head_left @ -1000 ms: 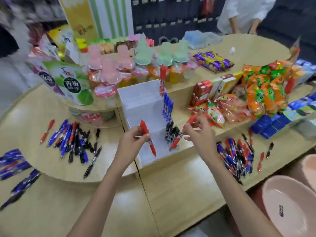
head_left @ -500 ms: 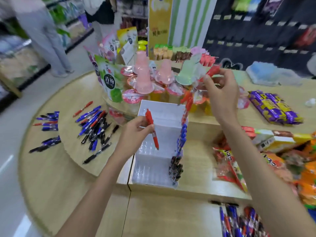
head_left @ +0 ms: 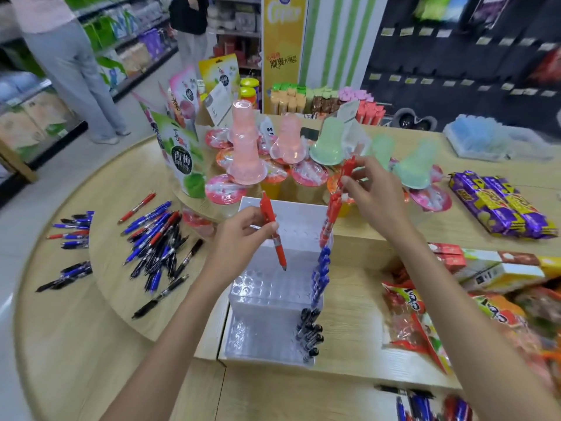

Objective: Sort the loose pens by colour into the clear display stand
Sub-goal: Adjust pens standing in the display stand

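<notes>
Head view: the left hand [head_left: 239, 235] is closed in a pinch on a red pen [head_left: 273, 235], with the barrel gripped between thumb and fingertips. The pen is held tip down and slightly tilted over the middle step of the clear stand [head_left: 267, 299]. The right hand [head_left: 376, 192] is raised over the far right corner of the stand, where the upper end of a second red pen [head_left: 346, 171] is pinched by thumb and forefinger, the other fingers being loosely spread. Owing to blur, it cannot be told whether this pen is seated in a hole. The stand is stepped in three levels and placed on the wooden table [head_left: 358, 335], directly in front of the person. Along its right edge, red pens [head_left: 329, 220] are set in the top step, blue pens [head_left: 318, 275] in the middle step and black pens [head_left: 309, 332] in the lowest step. A heap of loose pens [head_left: 154, 247] in red, blue and black is laid on the round shelf to the left. More pens [head_left: 425, 405] are seen at the lower right edge. Jelly cups [head_left: 243, 156] are stacked behind the stand, and snack bags [head_left: 413, 314] are laid to its right.
</notes>
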